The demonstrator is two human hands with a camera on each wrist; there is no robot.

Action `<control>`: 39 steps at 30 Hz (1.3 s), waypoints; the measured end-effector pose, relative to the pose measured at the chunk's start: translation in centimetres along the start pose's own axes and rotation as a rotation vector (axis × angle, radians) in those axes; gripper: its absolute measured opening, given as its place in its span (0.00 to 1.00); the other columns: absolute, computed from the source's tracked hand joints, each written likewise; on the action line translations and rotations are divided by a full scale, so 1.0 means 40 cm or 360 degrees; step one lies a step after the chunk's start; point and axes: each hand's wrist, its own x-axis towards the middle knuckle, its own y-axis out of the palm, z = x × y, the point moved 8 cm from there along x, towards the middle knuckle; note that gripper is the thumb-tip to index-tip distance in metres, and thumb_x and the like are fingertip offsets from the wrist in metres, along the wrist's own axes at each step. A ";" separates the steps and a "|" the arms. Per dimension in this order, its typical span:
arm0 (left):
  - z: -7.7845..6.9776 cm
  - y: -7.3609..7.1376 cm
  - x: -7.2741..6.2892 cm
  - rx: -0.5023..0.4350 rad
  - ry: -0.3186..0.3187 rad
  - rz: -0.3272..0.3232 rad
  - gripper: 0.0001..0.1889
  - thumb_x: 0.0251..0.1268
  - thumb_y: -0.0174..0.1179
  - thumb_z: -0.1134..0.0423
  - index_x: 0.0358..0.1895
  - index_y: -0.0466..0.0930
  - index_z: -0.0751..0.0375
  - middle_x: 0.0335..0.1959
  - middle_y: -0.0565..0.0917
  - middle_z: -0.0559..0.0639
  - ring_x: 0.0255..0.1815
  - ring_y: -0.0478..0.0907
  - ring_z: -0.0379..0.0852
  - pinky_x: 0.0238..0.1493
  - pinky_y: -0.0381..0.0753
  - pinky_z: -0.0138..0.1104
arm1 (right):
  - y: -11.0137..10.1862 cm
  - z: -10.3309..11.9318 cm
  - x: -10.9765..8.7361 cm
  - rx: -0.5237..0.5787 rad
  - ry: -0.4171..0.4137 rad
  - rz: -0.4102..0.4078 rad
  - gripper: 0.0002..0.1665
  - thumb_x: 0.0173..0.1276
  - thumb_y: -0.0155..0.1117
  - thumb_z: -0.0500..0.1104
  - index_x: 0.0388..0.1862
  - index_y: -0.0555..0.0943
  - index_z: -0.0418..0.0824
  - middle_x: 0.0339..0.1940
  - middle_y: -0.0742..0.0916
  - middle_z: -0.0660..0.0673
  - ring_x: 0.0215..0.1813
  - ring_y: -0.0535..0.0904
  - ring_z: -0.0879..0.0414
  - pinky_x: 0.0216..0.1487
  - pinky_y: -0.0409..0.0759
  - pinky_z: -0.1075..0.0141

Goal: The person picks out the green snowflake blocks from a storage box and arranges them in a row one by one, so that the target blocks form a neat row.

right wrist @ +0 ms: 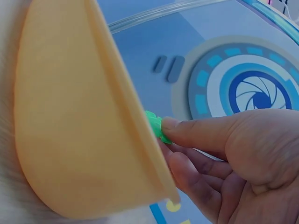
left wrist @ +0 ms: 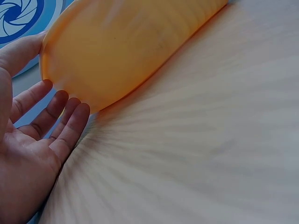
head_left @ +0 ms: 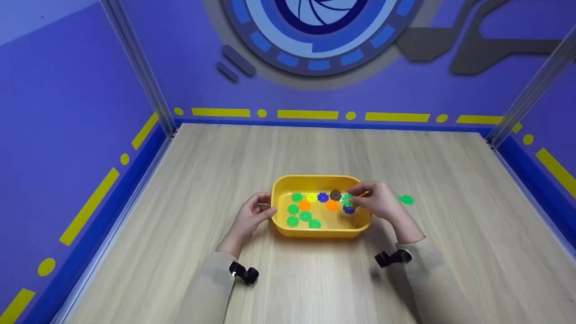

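A yellow plastic bin [head_left: 321, 233] stands on the table. My left hand [head_left: 245, 219] grips its left end, with the thumb at the rim and the other fingertips against the outer wall, as the left wrist view shows. Over the bin's right end my right hand [head_left: 381, 201] pinches a green notched disc [right wrist: 160, 128] between thumb and fingers. Several flower-shaped discs lie in the bin: green discs [head_left: 305, 216] mostly at the left, orange discs [head_left: 331, 205], a yellow disc [head_left: 312, 197], a brown disc [head_left: 335, 195] and blue discs [head_left: 322, 197].
Another green disc [head_left: 406, 200] lies on the wood-grain table [head_left: 216, 166], just right of my right hand. Blue panels [head_left: 315, 96] wall the table at the back and both sides, with metal posts [head_left: 144, 67] at the corners.
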 end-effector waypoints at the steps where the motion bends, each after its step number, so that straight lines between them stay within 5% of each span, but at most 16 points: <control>1: 0.000 0.000 0.000 0.0004 0.0001 -0.0003 0.24 0.68 0.67 0.67 0.64 0.73 0.69 0.58 0.79 0.63 0.50 0.79 0.43 0.49 0.81 0.29 | -0.005 -0.002 -0.001 0.0017 -0.0006 0.0001 0.12 0.70 0.70 0.38 0.50 0.88 0.36 0.46 0.90 0.37 0.41 0.86 0.52 0.43 0.88 0.67; 9: 0.001 -0.001 0.000 -0.0004 -0.0009 -0.0012 0.24 0.67 0.67 0.68 0.64 0.74 0.68 0.60 0.79 0.64 0.50 0.79 0.43 0.49 0.81 0.29 | -0.040 -0.027 -0.006 0.0154 0.0067 0.0006 0.15 0.70 0.69 0.38 0.54 0.87 0.35 0.47 0.90 0.36 0.40 0.89 0.51 0.47 0.89 0.60; 33: 0.001 0.000 0.001 -0.0046 0.0005 0.0003 0.24 0.67 0.67 0.70 0.64 0.73 0.70 0.59 0.79 0.66 0.50 0.79 0.44 0.50 0.82 0.30 | -0.139 -0.076 -0.019 0.0228 0.0121 -0.0137 0.21 0.71 0.70 0.45 0.58 0.85 0.36 0.49 0.90 0.38 0.40 0.89 0.55 0.42 0.86 0.71; 39: -0.003 0.002 -0.001 -0.0052 0.0000 0.0006 0.24 0.66 0.67 0.70 0.64 0.73 0.69 0.58 0.79 0.66 0.50 0.79 0.43 0.50 0.81 0.30 | -0.167 -0.097 -0.024 0.0272 0.0108 -0.0163 0.23 0.71 0.70 0.46 0.60 0.83 0.34 0.49 0.91 0.40 0.37 0.89 0.64 0.44 0.87 0.71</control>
